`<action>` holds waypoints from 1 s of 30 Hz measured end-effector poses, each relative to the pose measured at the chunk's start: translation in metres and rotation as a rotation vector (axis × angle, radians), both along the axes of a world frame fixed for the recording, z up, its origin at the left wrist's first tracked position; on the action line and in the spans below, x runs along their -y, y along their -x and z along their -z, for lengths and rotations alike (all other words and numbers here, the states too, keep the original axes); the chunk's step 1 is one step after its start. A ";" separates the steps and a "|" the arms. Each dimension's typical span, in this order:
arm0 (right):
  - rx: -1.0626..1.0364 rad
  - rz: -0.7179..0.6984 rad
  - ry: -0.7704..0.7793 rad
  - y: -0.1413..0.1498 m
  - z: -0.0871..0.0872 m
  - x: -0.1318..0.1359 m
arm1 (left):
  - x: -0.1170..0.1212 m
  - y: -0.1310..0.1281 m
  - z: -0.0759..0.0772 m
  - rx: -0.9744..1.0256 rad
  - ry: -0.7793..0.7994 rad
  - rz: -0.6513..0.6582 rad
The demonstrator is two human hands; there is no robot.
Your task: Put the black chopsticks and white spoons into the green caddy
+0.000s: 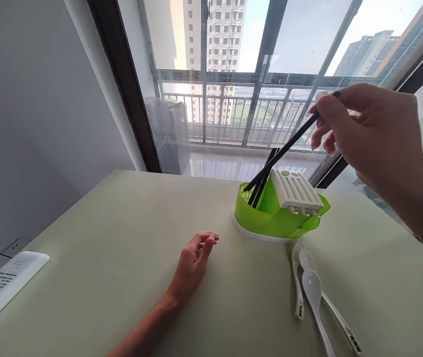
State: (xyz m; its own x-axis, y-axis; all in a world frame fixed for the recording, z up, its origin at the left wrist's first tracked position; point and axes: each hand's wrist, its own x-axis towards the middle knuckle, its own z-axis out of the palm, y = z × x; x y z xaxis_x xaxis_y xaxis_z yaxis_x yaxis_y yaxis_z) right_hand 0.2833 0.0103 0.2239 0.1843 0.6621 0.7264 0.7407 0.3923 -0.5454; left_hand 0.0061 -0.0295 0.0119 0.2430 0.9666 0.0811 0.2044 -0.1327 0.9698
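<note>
My right hand (pixel 375 126) is raised at the right, thumb and fingers pinched on the upper end of a black chopstick (pixel 293 139). The chopstick slants down to the left, its lower tip at the round end of a green utensil holder (pixel 263 220). Other black chopsticks (pixel 258 192) lean inside that compartment. A white slotted rack (pixel 298 191) with small hooks sits on the holder's right part. On the table to the left of the holder rests my left hand (pixel 194 258), loosely curled, with nothing visible in it and a gap between thumb and palm.
Three white spoons (pixel 311 285) lie overlapping in front of the holder. The pale green table (pixel 133 233) reaches back towards a glass door and balcony railing (pixel 226 106). A white power strip (pixel 10 282) lies along the left edge, beside a grey wall (pixel 40 99).
</note>
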 end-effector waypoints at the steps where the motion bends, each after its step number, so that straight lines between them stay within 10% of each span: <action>1: -0.001 0.001 0.048 0.000 0.003 -0.004 | 0.000 0.000 0.001 -0.001 -0.007 -0.002; 14: 0.199 -0.078 0.433 0.001 0.063 -0.054 | -0.001 -0.001 0.002 -0.030 -0.038 0.005; 30: 0.402 0.055 0.201 0.008 0.049 -0.021 | -0.001 -0.002 0.000 -0.043 -0.047 0.012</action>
